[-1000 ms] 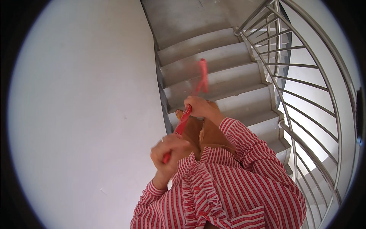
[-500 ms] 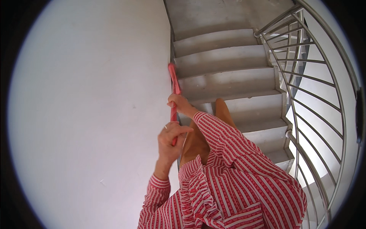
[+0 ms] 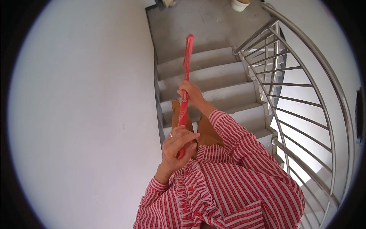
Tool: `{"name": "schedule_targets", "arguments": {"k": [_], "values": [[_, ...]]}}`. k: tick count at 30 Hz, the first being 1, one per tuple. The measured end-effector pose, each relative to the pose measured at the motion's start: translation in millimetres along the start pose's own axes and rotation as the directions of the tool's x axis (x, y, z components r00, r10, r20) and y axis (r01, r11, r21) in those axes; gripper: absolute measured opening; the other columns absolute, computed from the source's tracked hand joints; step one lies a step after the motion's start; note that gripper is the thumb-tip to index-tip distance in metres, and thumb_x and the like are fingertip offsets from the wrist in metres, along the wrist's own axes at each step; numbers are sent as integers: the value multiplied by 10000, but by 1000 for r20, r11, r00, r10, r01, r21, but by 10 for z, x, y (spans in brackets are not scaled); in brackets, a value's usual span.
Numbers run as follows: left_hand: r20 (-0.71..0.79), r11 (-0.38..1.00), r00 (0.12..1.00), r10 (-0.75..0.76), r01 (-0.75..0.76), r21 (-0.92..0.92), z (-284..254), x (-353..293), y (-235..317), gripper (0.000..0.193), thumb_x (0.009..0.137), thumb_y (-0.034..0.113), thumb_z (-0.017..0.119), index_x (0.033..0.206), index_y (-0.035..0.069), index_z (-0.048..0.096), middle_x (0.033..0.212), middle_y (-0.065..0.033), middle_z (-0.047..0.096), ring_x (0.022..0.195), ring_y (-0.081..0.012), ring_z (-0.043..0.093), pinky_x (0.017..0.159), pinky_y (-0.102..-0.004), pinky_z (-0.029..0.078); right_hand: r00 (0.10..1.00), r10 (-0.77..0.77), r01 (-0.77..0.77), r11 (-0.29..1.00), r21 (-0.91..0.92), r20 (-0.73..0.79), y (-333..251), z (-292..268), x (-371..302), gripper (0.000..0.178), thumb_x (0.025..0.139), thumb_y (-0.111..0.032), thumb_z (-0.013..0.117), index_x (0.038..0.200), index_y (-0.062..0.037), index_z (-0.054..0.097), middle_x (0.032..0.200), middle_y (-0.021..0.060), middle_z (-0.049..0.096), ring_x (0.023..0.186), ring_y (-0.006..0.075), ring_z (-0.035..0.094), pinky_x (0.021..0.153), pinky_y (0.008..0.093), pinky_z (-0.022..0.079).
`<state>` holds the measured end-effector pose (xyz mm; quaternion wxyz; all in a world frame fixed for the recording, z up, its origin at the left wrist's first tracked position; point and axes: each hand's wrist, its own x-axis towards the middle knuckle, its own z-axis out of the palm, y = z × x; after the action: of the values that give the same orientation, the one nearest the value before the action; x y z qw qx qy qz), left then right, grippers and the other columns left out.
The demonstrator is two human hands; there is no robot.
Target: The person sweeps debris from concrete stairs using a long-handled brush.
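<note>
I hold a long red broom handle [image 3: 186,65] with both hands while standing on grey concrete stairs [image 3: 213,78] that lead down. My left hand [image 3: 177,145] grips the near end of the handle close to my body. My right hand [image 3: 190,95] grips it farther along, about mid-shaft. The handle points away from me toward the lower steps and landing; its far end is blurred and the broom head is not visible. My sleeves are red-and-white striped.
A white wall [image 3: 84,114] runs along my left. A steel railing [image 3: 293,99] with slanted bars curves down on my right. The grey landing [image 3: 206,23] lies below, with a white bucket [image 3: 240,4] and another object at its far edge.
The handle has swung from the wall side toward the middle of the steps and now points farther down. The view has shifted, and the landing now shows.
</note>
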<state>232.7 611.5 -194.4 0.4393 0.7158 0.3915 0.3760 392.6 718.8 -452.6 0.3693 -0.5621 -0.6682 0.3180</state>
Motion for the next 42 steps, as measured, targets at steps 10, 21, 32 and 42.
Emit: {"name": "schedule_targets", "arguments": {"k": [10,21,32,42], "values": [[129,943,992,13,31,-332,-109,390,-1154,581,823,-30,760,1375,-21,580,846,-40,642,835,-155,615,893,-328,503,961,262,-271,957,-102,-89,512,-136,-348,249,850,-244,808,850,-98,606,837,106,657,807,360,677,684,467,511],[-3,886,1000,11,-11,-464,124,-117,-1689,475,928,-51,652,1390,-37,539,885,-48,657,861,-135,620,886,-295,504,940,301,-166,818,-551,164,643,-331,-523,131,822,-203,751,916,-133,692,942,85,725,900,330,718,722,484,554],[-154,683,906,-393,176,-709,1070,-380,-2288,231,1011,-6,623,1241,-10,638,1067,-64,714,893,-107,640,855,-257,513,852,445,-75,624,-778,274,1626,-605,-763,156,837,-185,726,976,-129,684,1010,101,697,961,347,716,775,494,579],[-87,719,824,-560,431,-546,97,-400,-1597,168,940,-62,669,1094,-2,704,1004,-55,695,882,-120,626,833,-246,498,882,334,-43,759,-650,333,1351,55,-1010,199,837,-299,740,885,-131,645,929,76,644,891,330,673,746,490,544]]}}
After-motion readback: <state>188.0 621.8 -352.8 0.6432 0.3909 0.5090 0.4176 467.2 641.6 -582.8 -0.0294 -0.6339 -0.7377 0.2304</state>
